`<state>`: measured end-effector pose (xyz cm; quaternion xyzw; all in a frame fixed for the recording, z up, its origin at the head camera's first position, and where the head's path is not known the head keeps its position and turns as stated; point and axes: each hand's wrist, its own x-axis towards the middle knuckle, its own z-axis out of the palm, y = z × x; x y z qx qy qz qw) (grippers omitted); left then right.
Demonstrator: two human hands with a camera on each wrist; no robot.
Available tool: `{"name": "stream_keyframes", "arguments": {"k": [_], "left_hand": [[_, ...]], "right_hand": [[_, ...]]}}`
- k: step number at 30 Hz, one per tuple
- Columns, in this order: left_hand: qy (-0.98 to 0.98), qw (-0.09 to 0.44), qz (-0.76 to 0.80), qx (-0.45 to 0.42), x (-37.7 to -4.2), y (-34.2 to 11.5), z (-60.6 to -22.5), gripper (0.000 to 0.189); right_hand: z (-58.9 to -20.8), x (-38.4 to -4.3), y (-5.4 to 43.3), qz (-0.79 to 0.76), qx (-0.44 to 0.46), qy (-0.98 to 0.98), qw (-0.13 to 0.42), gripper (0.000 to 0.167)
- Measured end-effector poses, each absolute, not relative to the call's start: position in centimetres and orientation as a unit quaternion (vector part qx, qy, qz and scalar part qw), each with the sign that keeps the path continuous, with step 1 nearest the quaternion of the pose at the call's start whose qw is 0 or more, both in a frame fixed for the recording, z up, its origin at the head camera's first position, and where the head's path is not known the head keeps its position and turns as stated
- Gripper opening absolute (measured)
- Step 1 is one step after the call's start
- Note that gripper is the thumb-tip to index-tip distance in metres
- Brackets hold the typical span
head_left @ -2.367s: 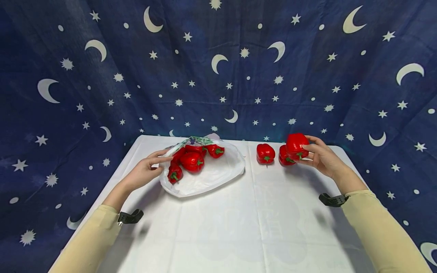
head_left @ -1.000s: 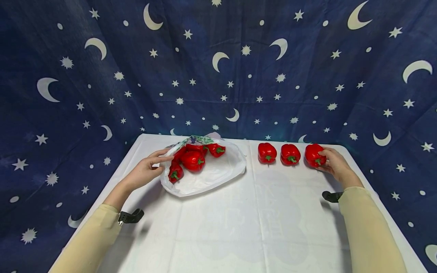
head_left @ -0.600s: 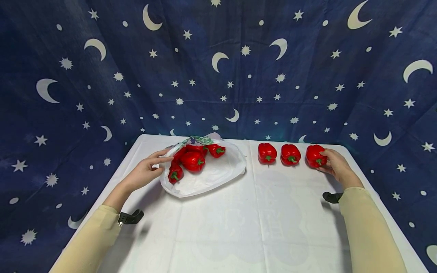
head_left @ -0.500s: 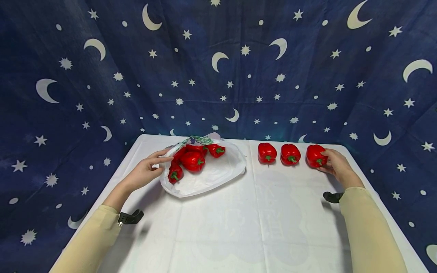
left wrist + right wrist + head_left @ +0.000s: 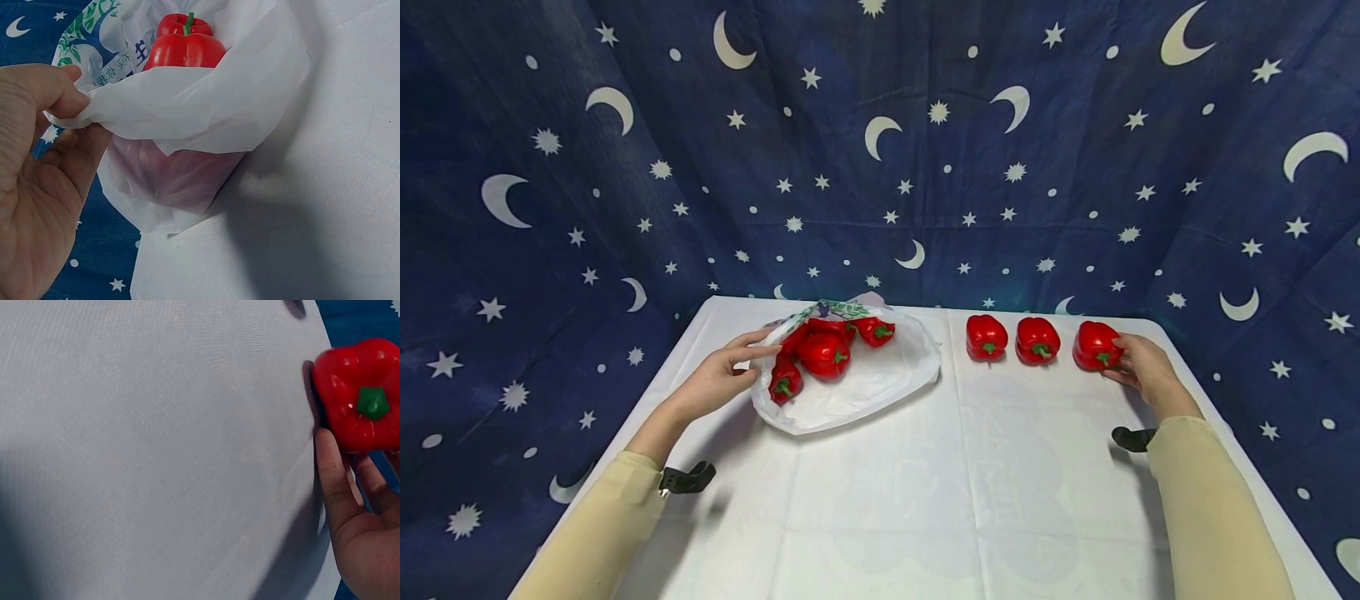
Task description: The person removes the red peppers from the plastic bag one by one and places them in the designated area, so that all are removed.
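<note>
At the left of the head view my left hand (image 5: 718, 379) pinches the rim of a white plastic bag (image 5: 880, 392) between thumb and fingers. Several red bell peppers (image 5: 822, 356) with green stems lie inside the bag, whose mouth gapes toward me. In the left wrist view, the bag's folded edge (image 5: 181, 103) runs out from the pinch. On the right, three bell peppers stand in a row: one left (image 5: 986, 337), one middle (image 5: 1037, 340), one right (image 5: 1095, 345). My right hand (image 5: 1146, 371) is at the right pepper's side, fingers mostly straight, fingertips right at its skin.
A white cloth covers the table (image 5: 880, 517), its far edge just behind the bag and peppers. A dark blue curtain (image 5: 820, 167) with moons and stars hangs behind and along the sides. Black straps (image 5: 687, 478) circle both wrists.
My right hand has carried a bell pepper rightward and set it down at the row's right end, then eased slightly back from it. My left hand has stayed at the bag's rim.
</note>
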<state>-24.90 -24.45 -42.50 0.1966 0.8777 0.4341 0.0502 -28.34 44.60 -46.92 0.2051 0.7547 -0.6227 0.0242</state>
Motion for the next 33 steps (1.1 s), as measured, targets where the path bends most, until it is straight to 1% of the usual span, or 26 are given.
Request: {"name": "stream_keyframes", "arguments": {"k": [6, 13, 19, 25, 27, 33], "left_hand": [[0.878, 0.049, 0.433, 0.199, -24.9, -24.4, -42.5, 0.041], [0.877, 0.047, 0.435, 0.199, -24.9, -24.5, -42.6, 0.041], [0.877, 0.04, 0.436, 0.2, -24.9, -24.5, -42.5, 0.043], [0.877, 0.042, 0.439, 0.193, -24.9, -24.4, -42.4, 0.043], [0.877, 0.043, 0.439, 0.192, -24.9, -24.4, -42.3, 0.043], [0.878, 0.043, 0.437, 0.189, -24.9, -24.4, -42.3, 0.043]], "right_hand": [[-47.0, -28.2, 44.6, -0.62, 0.203, 0.757, 0.026, 0.072], [-46.9, -28.1, 45.0, -0.602, 0.225, 0.766, 0.023, 0.073], [-46.3, -27.8, 45.2, -0.556, 0.231, 0.798, -0.012, 0.069], [-45.2, -27.1, 44.9, -0.554, 0.237, 0.796, -0.05, 0.065], [-44.8, -26.7, 44.7, -0.558, 0.219, 0.798, -0.058, 0.066], [-44.1, -26.1, 43.5, -0.577, 0.171, 0.792, -0.102, 0.058]]}}
